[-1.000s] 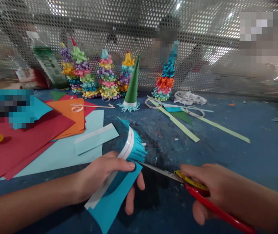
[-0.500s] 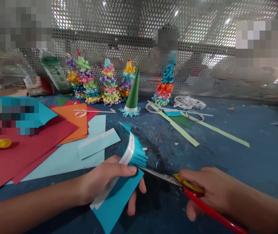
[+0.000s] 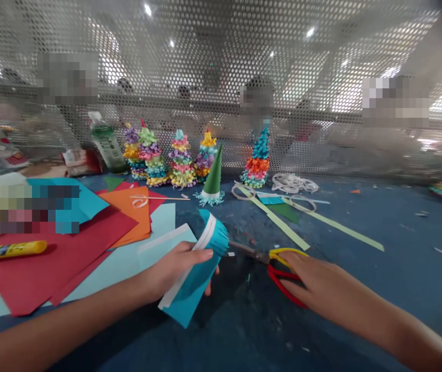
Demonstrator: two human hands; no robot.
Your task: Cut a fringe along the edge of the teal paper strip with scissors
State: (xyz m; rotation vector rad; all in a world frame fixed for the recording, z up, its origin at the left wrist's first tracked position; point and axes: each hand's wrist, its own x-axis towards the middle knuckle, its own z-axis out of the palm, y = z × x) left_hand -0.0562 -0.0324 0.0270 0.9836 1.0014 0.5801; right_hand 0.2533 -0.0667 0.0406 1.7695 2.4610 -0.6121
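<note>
My left hand (image 3: 178, 271) is shut around a curled teal paper strip (image 3: 190, 281) with a cut fringe (image 3: 219, 237) at its far end and a white band (image 3: 205, 240) along it. My right hand (image 3: 321, 281) lies over the loops of the red and yellow scissors (image 3: 269, 257), fingers spread. The scissor blades point left at the fringe, with a small gap between them and the paper. It is hidden whether my fingers pass through the loops.
Red, orange and pale blue paper sheets (image 3: 62, 263) and a yellow glue stick (image 3: 8, 250) lie left. Behind stand several fringed paper cone trees (image 3: 180, 165) and a green cone (image 3: 214, 178). Pale green strips (image 3: 279, 222) lie right on the paint-stained blue table (image 3: 360, 310), before a perforated metal screen (image 3: 221, 62).
My right hand and the scissors have moved right, away from the paper. The scissor loops now show more fully. My left hand has drawn the teal strip slightly up and inward.
</note>
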